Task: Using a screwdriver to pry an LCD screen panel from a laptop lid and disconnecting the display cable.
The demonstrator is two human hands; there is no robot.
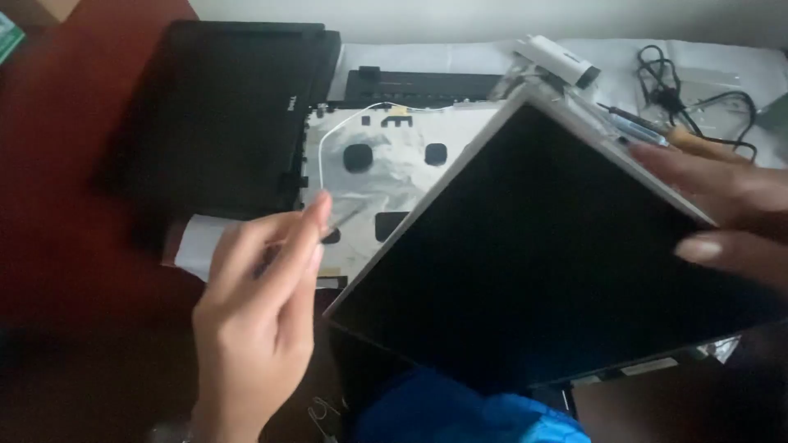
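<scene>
- Blue cloth point(460, 414) — nearest the viewer at the bottom edge, partly under the lifted panel.
- Left hand point(258, 316): raised just left of the panel, fingers loosely curled with thumb and forefinger close together; whether anything is pinched between them cannot be told. It does not touch the panel.
- Right hand point(726, 217): closed on the right edge of the screen panel point(542, 246), fingers on its dark face.
- Screen panel: dark, flat, with a thin pale frame, held tilted above the surface, one corner pointing away.
- Below and behind it lies the silver-foiled lid back point(386, 168) with black pads and a thin white wire.
- Black laptop base point(222, 119) sits to the left on the red-brown surface point(57, 205).
- Farthest — a screwdriver point(665, 135), a tangle of black cable point(681, 94) and a small white device point(558, 59) on a white cloth.
</scene>
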